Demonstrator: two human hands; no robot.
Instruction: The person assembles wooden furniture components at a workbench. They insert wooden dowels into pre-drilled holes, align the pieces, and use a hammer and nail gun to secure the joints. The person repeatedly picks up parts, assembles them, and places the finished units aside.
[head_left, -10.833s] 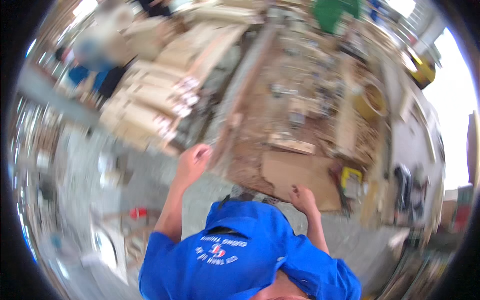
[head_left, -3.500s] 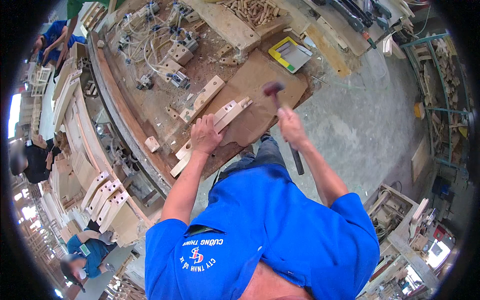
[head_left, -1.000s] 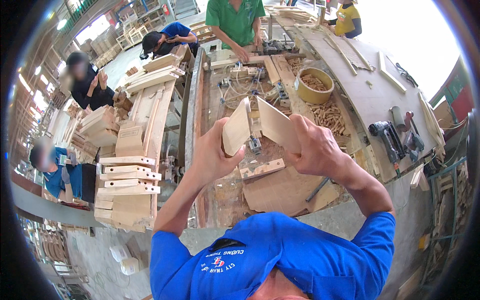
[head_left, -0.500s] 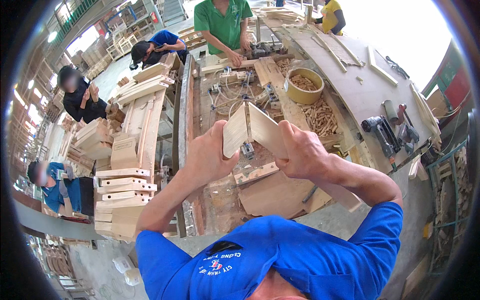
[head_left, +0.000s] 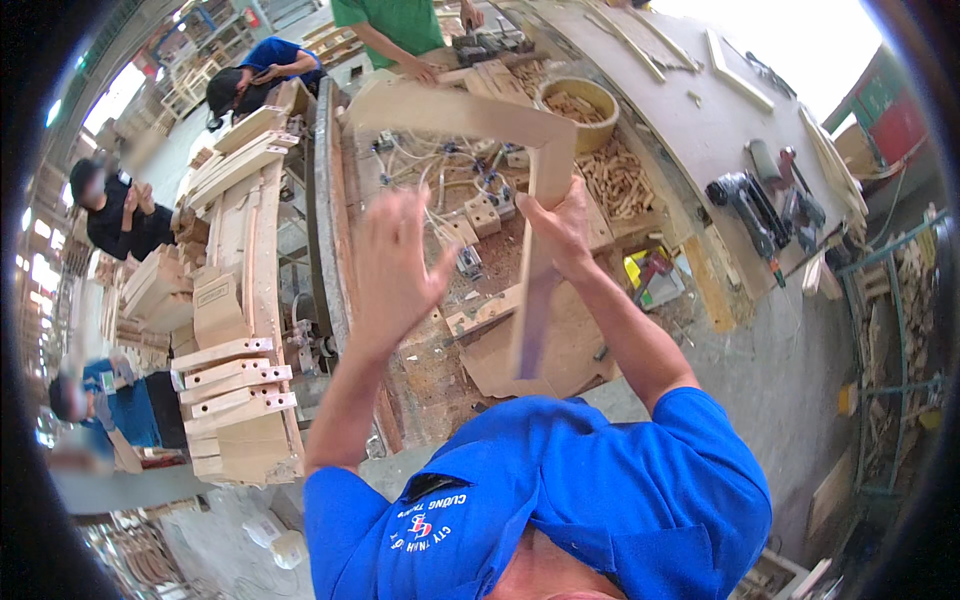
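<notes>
Drilled boards (head_left: 232,376) lay stacked at left. The left hand (head_left: 392,262), blurred, was spread open. Next, above the table (head_left: 420,385), was the joined wood (head_left: 551,168), 2 boards meeting at a corner, clasped near that corner by the right hand (head_left: 562,230). A nail gun (head_left: 752,214) lay farther right.
</notes>
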